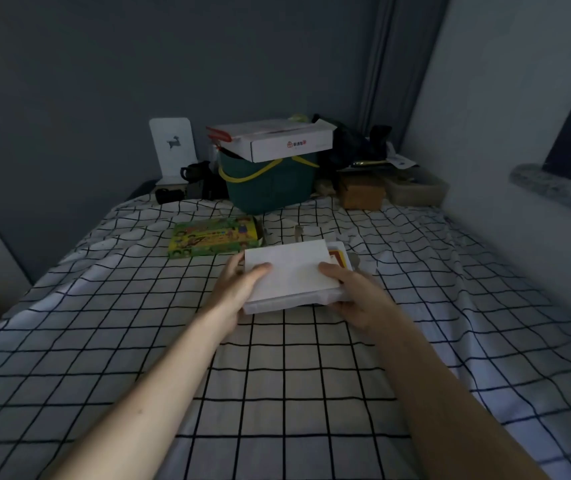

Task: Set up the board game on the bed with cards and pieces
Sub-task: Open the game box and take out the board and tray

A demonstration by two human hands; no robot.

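Early stage, I'd say. I hold a white tray [294, 299] in both hands just above the bed [277, 375], with a white sheet [291, 268] lying flat on top of it. Left hand [239, 289] grips the tray's left edge, thumb pressed on the sheet. Right hand [353, 296] grips the right edge, thumb on top too. Both grips closed on the tray.

A red-and-yellow card [337, 258] pokes out past the sheet's far right corner; can't tell how many are under there. The green game box [214, 240] lies on the bed just beyond, its right end flap open, so the contents look pulled out.

Done: box opened, insert out. Left: lift the sheet, get cards and pieces out, lay them on the bed. No board, loose cards or pieces laid out that I can see.

Room is dim; tray contents hidden under the sheet.
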